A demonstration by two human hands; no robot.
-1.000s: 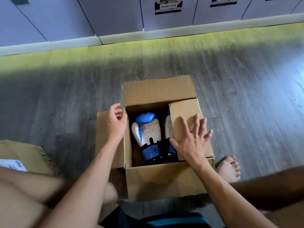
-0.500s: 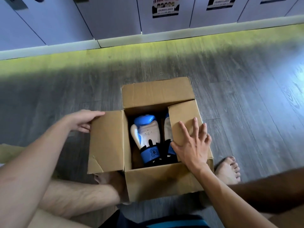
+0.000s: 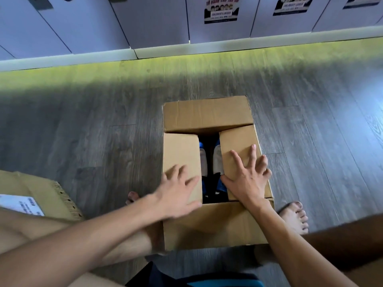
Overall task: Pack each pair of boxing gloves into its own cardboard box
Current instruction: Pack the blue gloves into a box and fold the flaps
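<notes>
A grey wood-grain plank floor (image 3: 83, 131) is seen across the middle of the view. Along its far edge a yellow-green band of light (image 3: 62, 73) is cast. Beyond it a white plinth (image 3: 228, 45) is set beneath a row of pale blue-grey flat cabinet doors (image 3: 155, 21), on which printed paper posters (image 3: 221, 9) are stuck.

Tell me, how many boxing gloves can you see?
2. Both sit inside the cardboard box, showing through the gap between its flaps: left glove, right glove. The flaps may hide more.
</notes>
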